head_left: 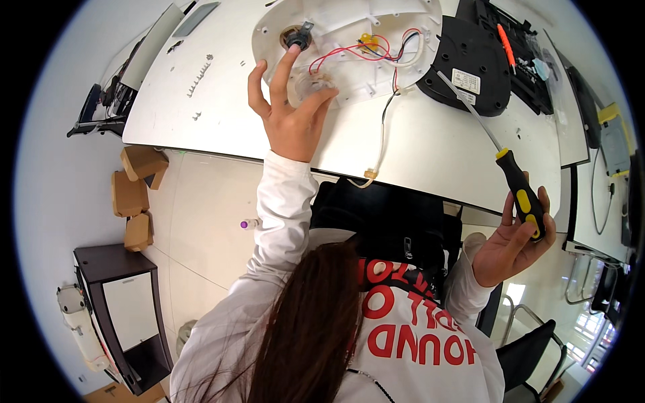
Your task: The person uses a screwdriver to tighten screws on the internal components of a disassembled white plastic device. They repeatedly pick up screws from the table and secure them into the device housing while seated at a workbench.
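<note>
My left hand (pixel 294 121) reaches over a white plastic housing (pixel 342 20) with its fingers spread. Its index fingertip touches a round black part (pixel 296 38) with a small metal tab, set in the housing. Beside the thumb and partly hidden lies a clear plastic piece (pixel 310 83). Red and dark wires (pixel 353 48) cross the housing, near a small yellow component (pixel 367 43). At the right, my right hand (pixel 514 245) grips a black and yellow screwdriver (pixel 519 185) by its handle. The shaft points up and left, its tip over a black plastic base (pixel 465 70).
A white cable (pixel 380 144) hangs over the white table's (pixel 222 114) near edge. Screws (pixel 199 75) lie in a row at the left. An orange-handled tool (pixel 505 43) rests on black parts at the far right. Cardboard boxes (pixel 130 195) and a dark cabinet (pixel 115 255) stand left.
</note>
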The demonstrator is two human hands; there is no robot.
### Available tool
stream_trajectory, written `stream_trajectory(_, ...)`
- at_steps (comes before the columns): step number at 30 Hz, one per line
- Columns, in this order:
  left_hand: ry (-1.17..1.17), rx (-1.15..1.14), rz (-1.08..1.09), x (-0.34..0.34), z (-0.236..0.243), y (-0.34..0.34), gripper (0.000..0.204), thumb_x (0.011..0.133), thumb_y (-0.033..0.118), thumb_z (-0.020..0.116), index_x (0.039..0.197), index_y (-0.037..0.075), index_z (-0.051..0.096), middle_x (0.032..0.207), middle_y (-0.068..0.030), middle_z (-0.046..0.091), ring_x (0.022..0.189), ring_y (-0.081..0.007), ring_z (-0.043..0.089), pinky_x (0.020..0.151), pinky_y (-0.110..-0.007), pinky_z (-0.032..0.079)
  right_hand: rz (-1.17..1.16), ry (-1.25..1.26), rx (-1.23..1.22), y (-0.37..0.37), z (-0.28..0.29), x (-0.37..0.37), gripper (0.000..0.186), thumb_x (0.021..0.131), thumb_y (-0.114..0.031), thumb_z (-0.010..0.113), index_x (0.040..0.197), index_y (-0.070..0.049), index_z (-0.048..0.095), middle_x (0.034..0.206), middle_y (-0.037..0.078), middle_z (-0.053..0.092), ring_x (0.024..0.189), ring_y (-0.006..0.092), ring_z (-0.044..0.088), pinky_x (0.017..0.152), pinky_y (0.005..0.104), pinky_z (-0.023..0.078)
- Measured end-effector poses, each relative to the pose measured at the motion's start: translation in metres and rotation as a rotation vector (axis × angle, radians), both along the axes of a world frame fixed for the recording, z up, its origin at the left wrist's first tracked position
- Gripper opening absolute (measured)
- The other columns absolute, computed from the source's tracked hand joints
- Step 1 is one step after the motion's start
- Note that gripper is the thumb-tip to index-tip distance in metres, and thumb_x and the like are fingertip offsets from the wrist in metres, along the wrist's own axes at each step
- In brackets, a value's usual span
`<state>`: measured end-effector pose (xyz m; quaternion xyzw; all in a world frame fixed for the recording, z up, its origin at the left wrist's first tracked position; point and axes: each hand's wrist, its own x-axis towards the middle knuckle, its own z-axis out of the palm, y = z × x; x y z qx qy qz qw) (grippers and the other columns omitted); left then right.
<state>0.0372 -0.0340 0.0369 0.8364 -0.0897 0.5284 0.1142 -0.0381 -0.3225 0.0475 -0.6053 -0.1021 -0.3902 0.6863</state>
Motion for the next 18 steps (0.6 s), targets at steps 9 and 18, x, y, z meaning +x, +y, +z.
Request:
stream_trajectory(9,-0.008,-0.013,0.003,0.0,0.002,-0.002,0.02,0.055,0.009,0.079,0.066,0.019,0.065,0.127,-0.0029,0.045,0.126,-0.0354,0.021,0.098,-0.04,0.034,0.038,0.021,0.037,-0.001,-0.004,0.003,0.02,0.091,-0.022,0.049,0.109,-0.015,0.043,0.125,0.02,0.044,0.11,0.0474,0.046,0.084,0.0439,0.051)
stream_trajectory(18,0.063,-0.096,-0.057,-0.002,0.002,0.003,0.03,0.058,0.012,0.079,0.084,0.023,0.069,0.137,-0.0071,0.035,0.128,-0.0344,0.018,0.103,-0.044,0.022,0.228,0.027,-0.06,0.014,-0.006,-0.006,0.027,0.089,-0.027,0.051,0.109,-0.013,0.039,0.116,0.019,0.05,0.106,0.0436,0.052,0.084,0.0466,0.052)
